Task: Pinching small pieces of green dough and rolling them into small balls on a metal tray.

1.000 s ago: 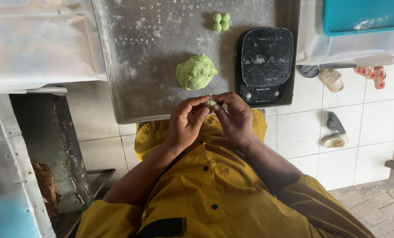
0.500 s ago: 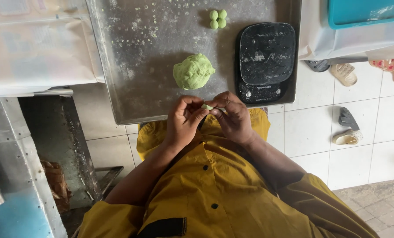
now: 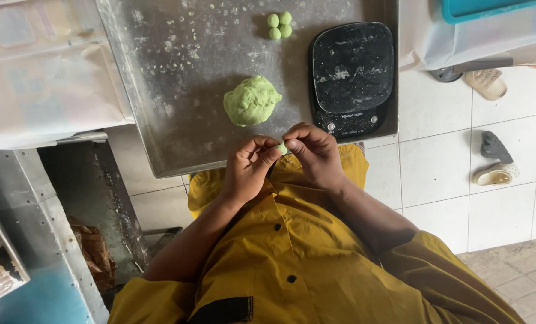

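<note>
Dough piece pinched between two hands at tray edge

One small green dough piece was held between both hands, just past the near edge of the metal tray, in front of the yellow shirt. The left hand was closed on it from one side with thumb and fingertips; the right hand was closed on it from the other side, fingers curled in. Most of the piece was hidden by the fingertips, so its exact shape could not be told.

One large green dough lump was seen lying on the floured tray, near the hands but apart from them. Three small green dough balls were counted at the far end of the tray, touching each other in a tight cluster, well apart from the lump.

One black kitchen scale, dusted with flour, was set on the right part of the tray, just beside the lump and nothing was placed on it.

Three sandals were counted on the white tiled floor to the right: one beige near the table edge, one dark and one cream touching each other further down. One teal container was partly seen at the top right. One sheet of clear plastic was spread left of the tray.
</note>
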